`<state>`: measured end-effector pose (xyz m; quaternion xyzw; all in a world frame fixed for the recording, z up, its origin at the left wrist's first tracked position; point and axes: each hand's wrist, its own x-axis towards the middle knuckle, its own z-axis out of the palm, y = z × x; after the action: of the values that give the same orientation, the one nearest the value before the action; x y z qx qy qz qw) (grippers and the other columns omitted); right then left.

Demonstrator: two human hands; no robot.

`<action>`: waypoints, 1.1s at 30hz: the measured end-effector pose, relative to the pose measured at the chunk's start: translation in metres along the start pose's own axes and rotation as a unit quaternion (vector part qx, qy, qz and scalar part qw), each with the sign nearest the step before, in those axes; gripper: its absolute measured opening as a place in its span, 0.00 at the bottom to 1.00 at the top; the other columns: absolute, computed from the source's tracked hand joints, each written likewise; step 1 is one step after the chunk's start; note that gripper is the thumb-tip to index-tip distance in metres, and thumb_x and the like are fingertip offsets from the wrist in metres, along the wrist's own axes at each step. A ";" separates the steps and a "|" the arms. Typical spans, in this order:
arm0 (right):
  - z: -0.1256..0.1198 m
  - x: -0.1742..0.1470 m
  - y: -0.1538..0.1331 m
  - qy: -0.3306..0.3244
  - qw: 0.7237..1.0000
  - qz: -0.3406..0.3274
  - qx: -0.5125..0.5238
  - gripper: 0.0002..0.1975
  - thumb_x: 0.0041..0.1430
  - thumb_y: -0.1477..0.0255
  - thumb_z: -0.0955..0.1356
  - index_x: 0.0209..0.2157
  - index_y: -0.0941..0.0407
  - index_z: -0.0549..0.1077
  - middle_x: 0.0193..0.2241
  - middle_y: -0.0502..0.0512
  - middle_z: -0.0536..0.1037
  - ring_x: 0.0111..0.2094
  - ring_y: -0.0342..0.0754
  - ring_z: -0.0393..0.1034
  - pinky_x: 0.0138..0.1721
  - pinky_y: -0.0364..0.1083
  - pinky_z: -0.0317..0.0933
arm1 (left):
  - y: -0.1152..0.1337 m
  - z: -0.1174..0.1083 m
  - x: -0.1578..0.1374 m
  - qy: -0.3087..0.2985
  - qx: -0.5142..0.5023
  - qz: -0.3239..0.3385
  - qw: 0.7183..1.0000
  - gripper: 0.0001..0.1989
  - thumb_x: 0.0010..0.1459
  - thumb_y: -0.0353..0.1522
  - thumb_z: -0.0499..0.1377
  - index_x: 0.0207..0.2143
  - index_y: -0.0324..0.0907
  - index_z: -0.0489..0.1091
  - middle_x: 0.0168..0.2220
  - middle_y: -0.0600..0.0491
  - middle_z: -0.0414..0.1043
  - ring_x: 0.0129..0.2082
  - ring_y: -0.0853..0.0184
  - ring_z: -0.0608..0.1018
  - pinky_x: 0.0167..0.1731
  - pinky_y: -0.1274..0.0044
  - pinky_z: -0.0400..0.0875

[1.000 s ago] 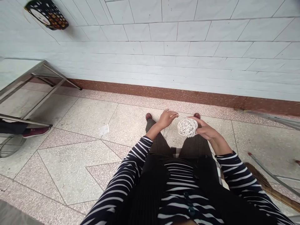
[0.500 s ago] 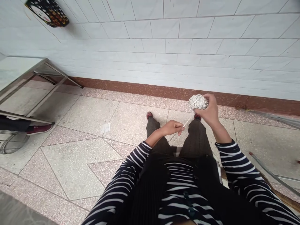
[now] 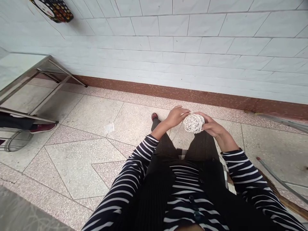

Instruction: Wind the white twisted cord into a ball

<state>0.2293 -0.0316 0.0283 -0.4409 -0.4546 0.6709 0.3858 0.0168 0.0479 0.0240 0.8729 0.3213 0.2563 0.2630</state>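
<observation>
A round ball of whitish, rope-like yarn (image 3: 193,123) is held in front of my legs. My right hand (image 3: 212,126) grips it from the right, fingers over the far side and thumb on the near side. My left hand (image 3: 177,116) is at the ball's upper left, with thumb and forefinger pinched on the yarn strand beside the ball. Only a short bit of that strand shows at the fingertips.
A metal-framed table (image 3: 48,61) stands at the left, with another person's shoe (image 3: 43,128) and a wire basket (image 3: 18,141) below it. White paper (image 3: 109,128) lies on the floor. A patterned bag (image 3: 56,11) hangs on the tiled wall (image 3: 158,41). A metal tube (image 3: 276,175) is at right.
The ball has come down and left in my right hand, and its wound side now faces me more. My left hand has risen to meet it, closing the gap the taut strand spanned.
</observation>
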 end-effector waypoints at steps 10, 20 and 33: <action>-0.008 0.011 -0.045 0.220 0.956 -0.194 0.011 0.30 0.43 0.67 0.71 0.51 0.45 0.65 0.53 0.54 0.70 0.52 0.60 0.66 0.41 0.57 0.69 | -0.012 0.043 -0.033 -0.097 -0.182 -0.143 0.968 0.18 0.63 0.37 0.54 0.24 0.39 0.74 0.25 0.55 0.74 0.24 0.71 0.71 0.30 0.79 0.63; -0.018 0.028 0.023 0.193 0.928 -0.059 -0.314 0.29 0.36 0.73 0.73 0.46 0.52 0.68 0.43 0.54 0.71 0.42 0.57 0.67 0.45 0.58 0.63 | 0.006 -0.015 -0.010 -0.088 -0.061 -0.070 0.992 0.15 0.65 0.37 0.53 0.33 0.40 0.77 0.27 0.53 0.76 0.28 0.66 0.75 0.35 0.75 0.65; 0.017 -0.004 0.028 -0.021 0.998 0.002 0.058 0.34 0.44 0.74 0.70 0.56 0.45 0.67 0.54 0.50 0.73 0.53 0.55 0.68 0.50 0.52 0.65 | 0.019 0.002 -0.012 0.016 0.010 -0.096 0.995 0.14 0.67 0.35 0.52 0.43 0.43 0.77 0.41 0.52 0.80 0.40 0.62 0.79 0.39 0.76 0.68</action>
<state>0.2113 -0.0480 0.0061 -0.4042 -0.4225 0.7059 0.3998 0.0179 0.0265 0.0308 0.8364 0.4101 0.2406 0.2727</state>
